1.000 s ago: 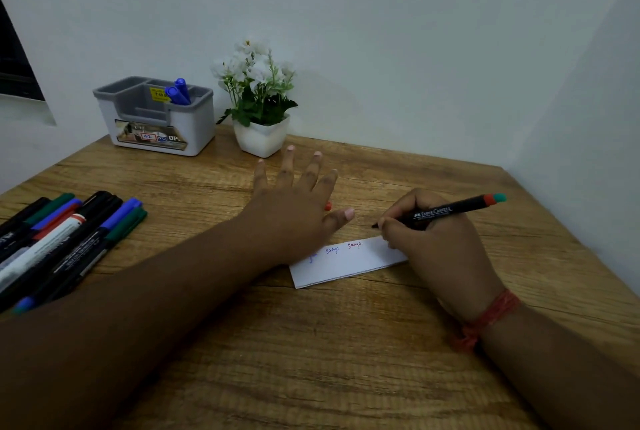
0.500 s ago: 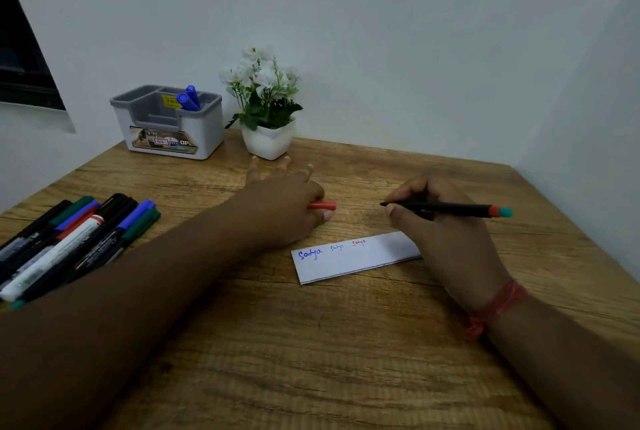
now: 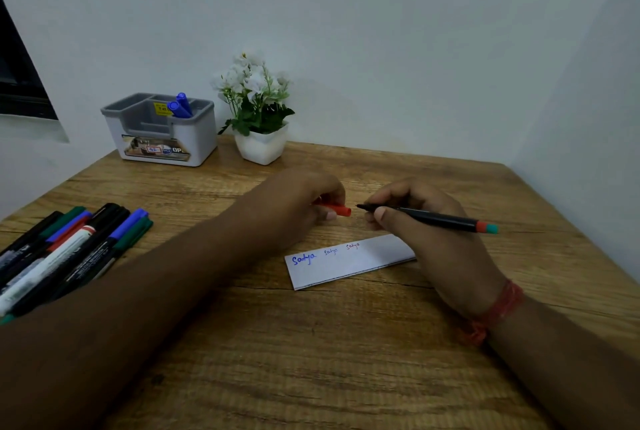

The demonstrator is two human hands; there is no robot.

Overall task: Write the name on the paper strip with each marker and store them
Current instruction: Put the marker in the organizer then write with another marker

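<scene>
Head view, centre frame: my left hand (image 3: 304, 204) pinches the small red marker cap (image 3: 337, 210), my right hand (image 3: 415, 218) grips the slim black red-tipped marker (image 3: 440, 219), nib aimed at the cap, a small gap between. Below them the white paper strip (image 3: 349, 261) carries three names. Risk I see: a skewed approach could smear ink on my fingers or drop the cap.

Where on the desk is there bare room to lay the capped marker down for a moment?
Bare wood shows on the desk near its front edge, below the paper strip and between the forearms, and at the far right past the right hand. The left side is crowded with the marker pile; the organizer and flower pot fill the back left.
</scene>
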